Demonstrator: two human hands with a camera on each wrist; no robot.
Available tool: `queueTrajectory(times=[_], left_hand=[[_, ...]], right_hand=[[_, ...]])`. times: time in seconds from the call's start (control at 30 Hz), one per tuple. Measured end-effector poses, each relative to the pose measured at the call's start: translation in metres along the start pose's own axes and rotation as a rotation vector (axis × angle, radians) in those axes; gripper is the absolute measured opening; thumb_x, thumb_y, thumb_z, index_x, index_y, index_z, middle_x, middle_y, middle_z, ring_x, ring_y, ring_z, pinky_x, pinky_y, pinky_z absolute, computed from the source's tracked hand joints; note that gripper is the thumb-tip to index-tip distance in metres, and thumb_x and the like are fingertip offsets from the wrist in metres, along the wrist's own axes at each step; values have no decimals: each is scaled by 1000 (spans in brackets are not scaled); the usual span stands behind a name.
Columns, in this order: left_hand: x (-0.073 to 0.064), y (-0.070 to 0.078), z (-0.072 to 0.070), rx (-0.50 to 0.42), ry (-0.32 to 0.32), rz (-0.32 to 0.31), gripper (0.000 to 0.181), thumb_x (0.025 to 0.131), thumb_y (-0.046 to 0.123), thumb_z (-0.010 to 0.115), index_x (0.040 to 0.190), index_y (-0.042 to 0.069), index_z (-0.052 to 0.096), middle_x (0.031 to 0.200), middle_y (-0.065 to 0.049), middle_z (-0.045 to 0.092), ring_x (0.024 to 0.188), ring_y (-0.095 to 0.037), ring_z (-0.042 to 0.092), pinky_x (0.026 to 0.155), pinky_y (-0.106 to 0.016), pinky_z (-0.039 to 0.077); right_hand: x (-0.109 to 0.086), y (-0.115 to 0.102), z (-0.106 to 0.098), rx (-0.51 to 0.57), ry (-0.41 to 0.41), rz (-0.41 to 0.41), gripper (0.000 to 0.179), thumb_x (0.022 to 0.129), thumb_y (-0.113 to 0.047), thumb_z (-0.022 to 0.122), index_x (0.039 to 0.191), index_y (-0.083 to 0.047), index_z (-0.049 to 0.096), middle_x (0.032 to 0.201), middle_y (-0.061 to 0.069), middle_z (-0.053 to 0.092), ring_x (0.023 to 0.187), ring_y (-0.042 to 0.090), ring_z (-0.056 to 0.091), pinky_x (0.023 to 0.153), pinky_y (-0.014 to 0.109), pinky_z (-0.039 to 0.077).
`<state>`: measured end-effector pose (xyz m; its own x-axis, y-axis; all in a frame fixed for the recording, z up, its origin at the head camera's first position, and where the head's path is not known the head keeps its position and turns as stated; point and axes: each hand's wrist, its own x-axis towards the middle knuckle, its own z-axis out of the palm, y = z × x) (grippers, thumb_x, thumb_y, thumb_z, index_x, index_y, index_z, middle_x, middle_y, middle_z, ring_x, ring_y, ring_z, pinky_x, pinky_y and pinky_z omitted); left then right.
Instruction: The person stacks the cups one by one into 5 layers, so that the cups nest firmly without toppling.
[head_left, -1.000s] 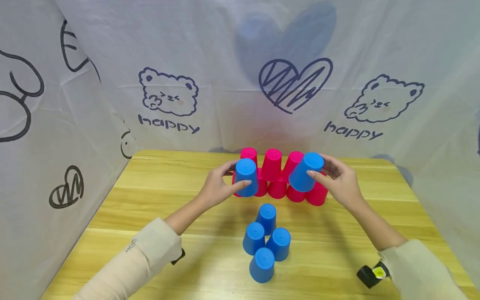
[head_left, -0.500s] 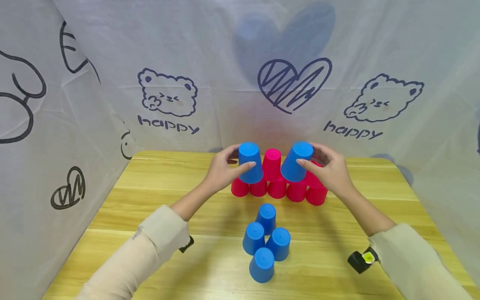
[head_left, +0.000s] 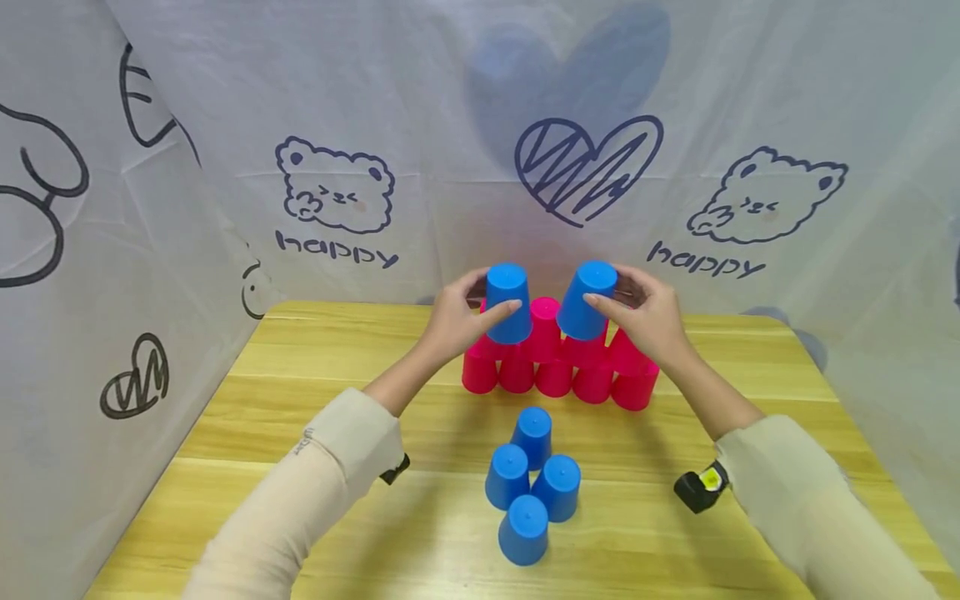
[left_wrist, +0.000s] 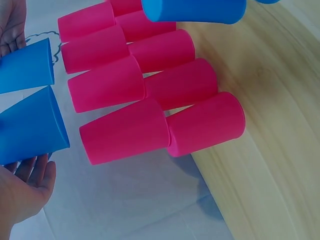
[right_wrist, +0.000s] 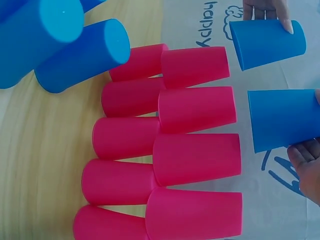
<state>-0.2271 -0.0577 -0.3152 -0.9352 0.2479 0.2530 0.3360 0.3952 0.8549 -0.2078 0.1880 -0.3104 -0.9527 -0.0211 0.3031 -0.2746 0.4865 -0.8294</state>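
Observation:
My left hand (head_left: 463, 321) grips an upside-down blue cup (head_left: 508, 307), thumb on its near side and fingers behind. Another upside-down blue cup (head_left: 587, 302), slightly tilted, is held the same way by my right hand (head_left: 652, 317). Both cups hang above a two-tier wall of upside-down pink cups (head_left: 553, 377), side by side with a gap between them. In the right wrist view, space shows between the right hand's cup (right_wrist: 282, 120) and the upper pink row (right_wrist: 197, 157). The left wrist view shows the left hand (left_wrist: 30, 190) around its cup (left_wrist: 32, 125).
Nearer me, several blue cups (head_left: 524, 529) stand upside down in a small diamond-shaped cluster on the wooden table (head_left: 300, 358). A white cloth (head_left: 450, 225) with drawn bears and hearts hangs right behind the table's back edge. Dark wrist devices (head_left: 701, 487) sit near both cuffs.
Both hands have risen and moved inward, away from me, carrying their blue cups from in front of the pink wall to above its upper row. The blue cluster and pink cups have stayed put.

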Motion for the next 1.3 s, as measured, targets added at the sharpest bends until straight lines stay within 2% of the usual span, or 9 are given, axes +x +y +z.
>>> queueTrajectory(times=[0.2, 0.37, 0.43, 0.5, 0.67, 0.77, 1.0, 1.2, 1.3], left_hand=[[9, 2, 7, -12, 13, -13, 54, 84, 24, 67, 130, 4, 48, 122, -15, 59, 110, -29, 57, 94, -43, 49], [16, 2, 11, -2, 27, -42, 54, 85, 26, 67, 131, 6, 47, 123, -14, 58, 111, -28, 56, 92, -41, 50], [19, 2, 13, 4, 32, -55, 55, 85, 26, 67, 132, 7, 46, 123, -13, 57, 111, -28, 56, 92, -41, 50], [22, 1, 14, 10, 35, -67, 55, 85, 27, 67, 132, 7, 46, 123, -13, 57, 111, -28, 56, 92, -41, 50], [29, -2, 18, 9, 20, -77, 55, 85, 27, 66, 132, 6, 47, 122, -14, 58, 110, -29, 56, 93, -41, 50], [33, -3, 20, 9, 15, -72, 54, 85, 26, 66, 131, 5, 47, 121, -15, 58, 110, -30, 56, 93, -42, 49], [37, -3, 23, 38, 18, -90, 55, 86, 26, 66, 132, 5, 46, 122, -15, 58, 110, -29, 56, 94, -41, 49], [38, -2, 26, 28, 22, -100, 57, 86, 27, 65, 135, 5, 43, 125, -15, 56, 113, -30, 55, 94, -42, 49], [37, -2, 26, 22, 26, -98, 58, 87, 25, 65, 135, 4, 42, 126, -16, 55, 113, -31, 55, 95, -43, 49]], right_hand=[[11, 8, 4, 31, 4, -10, 55, 84, -25, 68, 132, -4, 49, 125, 21, 57, 113, 36, 57, 96, 45, 46], [41, 75, 16, 115, 25, -38, 59, 78, -32, 73, 130, -13, 53, 123, 12, 61, 110, 25, 60, 92, 32, 51], [47, 90, 20, 114, 33, -30, 59, 77, -34, 74, 130, -16, 54, 123, 9, 61, 110, 22, 60, 91, 28, 51], [47, 85, 20, 84, 38, -15, 59, 78, -36, 73, 130, -15, 53, 123, 10, 61, 111, 24, 60, 92, 30, 51], [29, 28, 12, 26, 28, 29, 56, 84, -31, 68, 131, -6, 50, 124, 21, 58, 114, 36, 56, 97, 46, 46], [25, 11, 8, 27, 14, 50, 54, 86, -25, 66, 132, -2, 49, 125, 23, 56, 115, 37, 55, 99, 48, 44], [29, 16, 9, 23, 26, 77, 55, 85, -29, 66, 131, -3, 50, 125, 22, 57, 115, 36, 55, 99, 47, 44], [38, 45, 16, 74, 60, 68, 60, 79, -40, 70, 130, -11, 53, 124, 16, 59, 113, 31, 56, 97, 38, 48], [36, 36, 17, 71, 48, 67, 59, 82, -35, 69, 131, -8, 51, 125, 17, 58, 115, 32, 56, 98, 41, 47]])
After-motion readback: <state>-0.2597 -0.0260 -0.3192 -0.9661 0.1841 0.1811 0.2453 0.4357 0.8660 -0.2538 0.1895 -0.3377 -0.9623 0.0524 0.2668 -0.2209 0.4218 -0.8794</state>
